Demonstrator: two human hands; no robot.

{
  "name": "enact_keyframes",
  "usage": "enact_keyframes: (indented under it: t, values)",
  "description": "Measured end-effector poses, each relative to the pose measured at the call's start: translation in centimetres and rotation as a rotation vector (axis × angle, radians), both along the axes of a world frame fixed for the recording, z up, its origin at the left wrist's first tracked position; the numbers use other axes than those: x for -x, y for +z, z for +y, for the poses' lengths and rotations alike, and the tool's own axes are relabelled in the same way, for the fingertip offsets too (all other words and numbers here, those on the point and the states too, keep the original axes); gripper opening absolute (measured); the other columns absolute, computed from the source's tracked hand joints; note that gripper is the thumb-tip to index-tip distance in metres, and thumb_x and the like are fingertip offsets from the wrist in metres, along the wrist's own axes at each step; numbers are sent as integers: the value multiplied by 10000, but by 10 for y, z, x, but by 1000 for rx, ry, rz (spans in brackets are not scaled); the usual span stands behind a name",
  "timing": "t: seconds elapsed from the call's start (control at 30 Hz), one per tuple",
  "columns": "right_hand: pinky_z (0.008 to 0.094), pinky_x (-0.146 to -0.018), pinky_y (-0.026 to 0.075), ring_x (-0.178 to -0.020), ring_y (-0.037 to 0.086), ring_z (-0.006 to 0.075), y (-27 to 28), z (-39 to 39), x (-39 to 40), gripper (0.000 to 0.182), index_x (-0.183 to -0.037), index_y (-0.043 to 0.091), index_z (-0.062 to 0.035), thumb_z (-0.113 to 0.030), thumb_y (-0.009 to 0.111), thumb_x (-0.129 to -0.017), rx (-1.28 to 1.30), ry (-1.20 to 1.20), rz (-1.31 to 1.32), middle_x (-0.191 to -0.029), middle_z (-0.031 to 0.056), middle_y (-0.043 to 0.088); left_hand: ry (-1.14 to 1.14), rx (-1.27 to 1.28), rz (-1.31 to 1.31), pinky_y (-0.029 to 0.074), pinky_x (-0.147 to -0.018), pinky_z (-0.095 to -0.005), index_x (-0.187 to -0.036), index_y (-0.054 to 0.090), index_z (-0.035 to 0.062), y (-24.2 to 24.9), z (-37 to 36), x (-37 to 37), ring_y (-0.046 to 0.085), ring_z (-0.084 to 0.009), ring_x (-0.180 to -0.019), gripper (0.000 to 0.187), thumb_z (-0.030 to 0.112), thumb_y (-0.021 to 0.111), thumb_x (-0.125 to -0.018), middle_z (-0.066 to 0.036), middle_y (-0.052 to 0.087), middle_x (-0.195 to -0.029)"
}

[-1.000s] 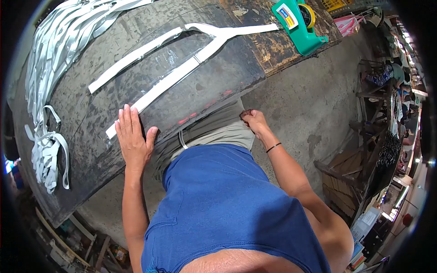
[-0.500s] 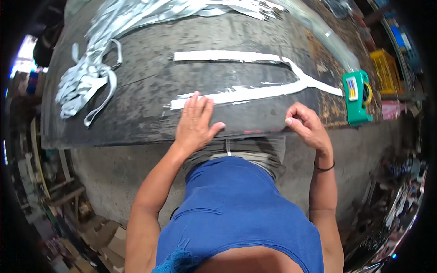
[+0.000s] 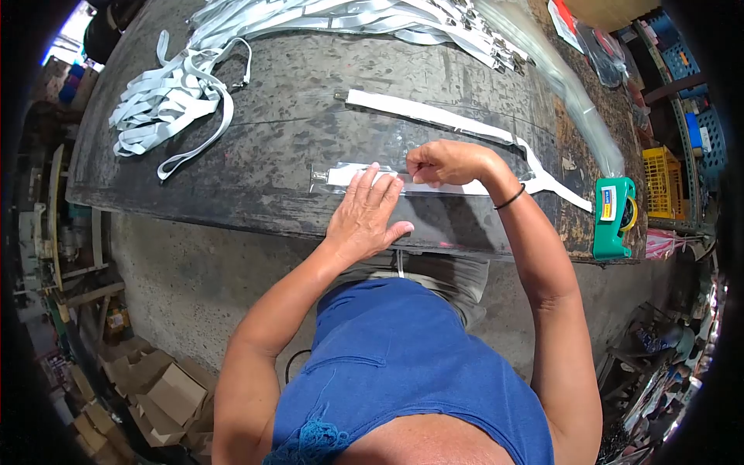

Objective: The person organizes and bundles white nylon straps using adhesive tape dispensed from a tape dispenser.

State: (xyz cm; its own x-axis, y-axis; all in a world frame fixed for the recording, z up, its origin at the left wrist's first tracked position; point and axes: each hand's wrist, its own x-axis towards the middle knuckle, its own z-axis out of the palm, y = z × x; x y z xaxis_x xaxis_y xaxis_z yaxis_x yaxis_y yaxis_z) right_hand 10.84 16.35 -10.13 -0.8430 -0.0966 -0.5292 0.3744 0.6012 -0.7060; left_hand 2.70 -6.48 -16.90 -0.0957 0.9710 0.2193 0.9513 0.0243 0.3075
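Soft light covers the tabletop, with faint shadows. White glare burns at upper left; fisheye distortion bends the darkened edges.

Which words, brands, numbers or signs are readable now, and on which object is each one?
No text can be read with certainty.
Label on the green tape dispenser: printed, too small and blurred to read.
White straps: no readable print visible.
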Motion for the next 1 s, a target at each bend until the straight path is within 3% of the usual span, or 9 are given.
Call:
enact_keyframes:
  t: [0.03, 0.27, 0.8, 1.0]
  values:
    - [325, -563, 428, -589, 539, 131, -1, 1, 3, 82, -858, 592, -53, -134, 605, -867, -25, 14, -2, -628, 19, 567, -3, -8, 2, 262, -1153, -532, -1388, 439, -6, 0, 0, 0, 289, -392, -1393, 788, 579, 566, -877, -175, 415, -1374]
    - [313, -567, 467, -621, 604, 139, 5, -1, 17, 131, -875, 608, -43, -172, 629, -867, -64, 0, -161, -685, 42, 610, 1, -2, -12, 260, -1154, -535, -1381, 452, -8, 1, 1, 0, 292, -395, -1391, 778, 576, 564, -880, -182, 417, -1379]
    - [363, -578, 485, -631, 653, 206, -13, -3, 23, 181, -908, 634, -44, -210, 649, -837, -217, 131, -111, -719, 80, 663, 2, 19, -16, 248, -1161, -535, -1391, 430, -13, 2, 1, 0, 285, -388, -1394, 786, 575, 561, -885, -175, 391, -1394]
    - [428, -624, 490, -706, 656, 346, -24, -12, 15, 199, -868, 649, -43, -239, 651, -837, -359, 161, 132, -734, 148, 670, 4, 9, -4, 260, -1155, -538, -1378, 440, -17, 0, 1, 0, 287, -387, -1390, 785, 577, 566, -881, -177, 387, -1389]
